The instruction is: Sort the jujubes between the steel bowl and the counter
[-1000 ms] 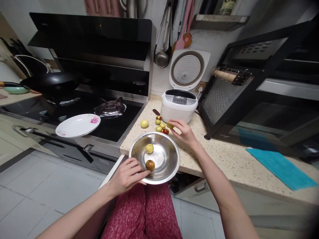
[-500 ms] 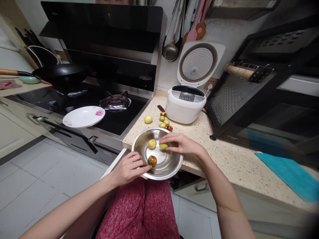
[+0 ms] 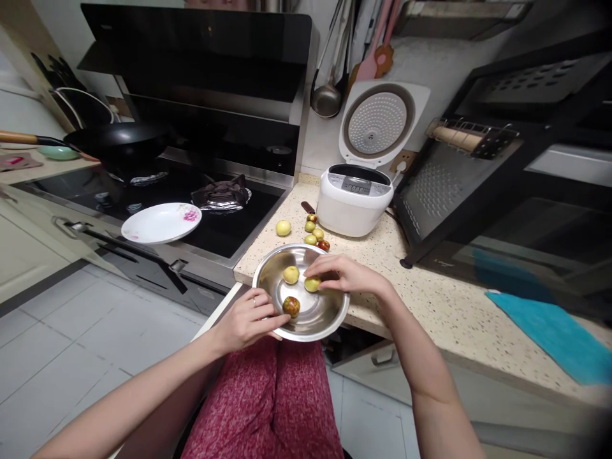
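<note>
A steel bowl (image 3: 329,322) is at the counter's front edge, above the person's lap. My left hand (image 3: 248,320) grips its left rim, thumb and fingers around the edge. Inside the bowl lie a yellow-green fruit (image 3: 291,275) and a reddish-brown mottled fruit (image 3: 291,306). My right hand (image 3: 342,274) reaches over the right rim, its fingertips closed on another yellow-green fruit (image 3: 312,284) low in the bowl. Just behind the bowl, several small green and red fruits (image 3: 310,240) sit on the counter, with a paler yellow one (image 3: 283,227) to their left.
Behind the fruits stands an open white rice cooker (image 3: 354,203). On the left, a white plate (image 3: 161,223) rests at the front of the stove, near a black wok (image 3: 117,143). A black oven (image 3: 516,236) and a blue cloth (image 3: 549,331) are at the right.
The fruit at my right fingertips has shifted slightly lower and to the left in the bowl. My left hand keeps its hold on the rim.
</note>
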{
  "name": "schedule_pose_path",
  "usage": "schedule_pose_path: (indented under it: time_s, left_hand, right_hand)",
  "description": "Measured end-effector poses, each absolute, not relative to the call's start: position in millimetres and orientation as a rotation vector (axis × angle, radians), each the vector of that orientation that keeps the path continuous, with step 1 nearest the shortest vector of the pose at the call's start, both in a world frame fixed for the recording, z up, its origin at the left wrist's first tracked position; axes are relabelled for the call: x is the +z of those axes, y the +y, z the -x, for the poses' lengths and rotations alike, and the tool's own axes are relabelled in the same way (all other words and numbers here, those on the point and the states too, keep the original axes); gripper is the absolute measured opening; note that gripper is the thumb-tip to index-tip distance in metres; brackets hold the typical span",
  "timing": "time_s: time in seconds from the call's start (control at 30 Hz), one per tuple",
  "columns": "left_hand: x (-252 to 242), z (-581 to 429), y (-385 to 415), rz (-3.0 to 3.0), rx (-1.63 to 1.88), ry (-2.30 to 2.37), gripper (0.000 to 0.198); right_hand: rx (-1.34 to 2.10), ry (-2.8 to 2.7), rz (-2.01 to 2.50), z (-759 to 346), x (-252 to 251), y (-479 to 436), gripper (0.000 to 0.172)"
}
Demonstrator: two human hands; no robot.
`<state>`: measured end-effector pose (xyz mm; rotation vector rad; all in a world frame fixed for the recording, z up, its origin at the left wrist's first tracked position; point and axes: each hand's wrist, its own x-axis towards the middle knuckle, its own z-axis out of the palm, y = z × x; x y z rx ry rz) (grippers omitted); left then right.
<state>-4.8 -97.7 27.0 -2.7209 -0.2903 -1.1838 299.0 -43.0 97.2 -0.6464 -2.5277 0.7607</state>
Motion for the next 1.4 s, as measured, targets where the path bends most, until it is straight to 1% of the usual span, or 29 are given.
schedule_pose_path:
  time_s: [0.1,0.17,0.23,0.37,0.43,0.57,1.0,1.23,1.33,1.4]
  left_hand:
    - [25.2,5.5,-97.3,2.736,-1.189,-0.284,0.031]
    - [24.6,6.2,-97.1,2.738,-1.183,-0.288,0.031]
    - [24.4,7.1,-97.3,2.747,-1.163,-0.297,0.03]
    - [24.5,8.1,-97.7,2.748,-1.149,-0.305,0.029]
    - [24.2,8.3,-97.5,2.738,-1.163,-0.292,0.029]
    - [23.5,8.8,-96.7,2.744,-1.174,-0.283,0.03]
    - [25.8,9.2,-97.6,2.734,-1.167,-0.293,0.032]
    - [24.9,10.4,-97.2,2.727,-1.176,-0.29,0.03]
    - [25.0,10.7,-97.3,2.727,-1.168,-0.298,0.029]
    - [25.4,10.4,-97.5,2.725,-1.164,-0.308,0.029]
  right_hand:
    - [0.695,-2.315,0.706,-302.9,98.9,-41.6,0.026]
    - [0.569,-2.122,0.823,-306.4,97.9,-37.3,0.021]
    - [0.429,-1.98,0.943,-310.4,93.8,-29.8,0.019]
    - [0.187,-1.99,1.106,-319.1,77.3,-11.7,0.02]
    - [0.124,-2.03,1.161,-322.4,68.1,-4.7,0.02]
    - [0.104,-2.058,1.228,-325.9,56.7,2.1,0.018]
    - [0.193,-2.12,1.227,-319.3,48.6,5.7,0.026]
    - [0.22,-2.132,1.176,-316.7,51.9,2.0,0.021]
    - [0.185,-2.047,1.161,-318.3,57.8,0.4,0.019]
    - [0.171,-1.953,1.093,-319.1,65.4,-2.7,0.021]
